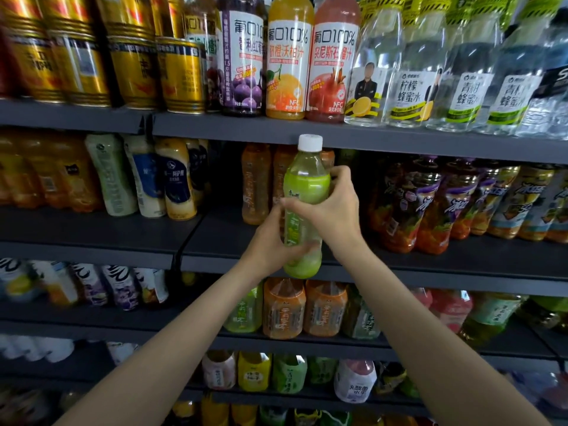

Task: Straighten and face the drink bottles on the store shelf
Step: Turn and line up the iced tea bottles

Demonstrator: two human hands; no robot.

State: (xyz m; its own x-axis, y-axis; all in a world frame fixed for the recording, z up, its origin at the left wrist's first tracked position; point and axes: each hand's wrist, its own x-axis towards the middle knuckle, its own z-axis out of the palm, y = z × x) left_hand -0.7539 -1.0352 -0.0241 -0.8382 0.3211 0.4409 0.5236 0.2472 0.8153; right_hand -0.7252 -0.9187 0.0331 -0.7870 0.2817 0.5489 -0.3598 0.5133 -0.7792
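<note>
Dark grey shelves (461,259) fill the whole wall ahead, tier over tier, packed with drinks. Along the top tier, gold cans (181,75) crowd the left, three tall juice bottles (287,66) with white labels stand in the middle, and clear honey-water bottles (412,87) with yellow-and-black sleeves run off to the right. On the tier below, milky bottles (175,179) with blue labels lean at the left, amber tea bottles (255,182) stand far back in the middle with bare shelf in front of them, and fruit-tea bottles (430,204) with purple and orange wrappers press together on the right. Lower still, orange-labelled tea bottles (284,309) stand at the front edge, with more mixed drinks on the tiers under them, blurred at the margins.

Two bare forearms reach up from the near edge toward the middle tier. Between them is a green drink bottle (304,186) with a white cap, held upright in the air just in front of the middle shelf's edge, its cap level with the lip of the shelf above. The left hand (270,238) grips the lower part of the bottle, fingers wrapped around its base. The right hand (335,207) clasps the bottle's middle from the right, thumb across the front of the label and fingers curled behind.
</note>
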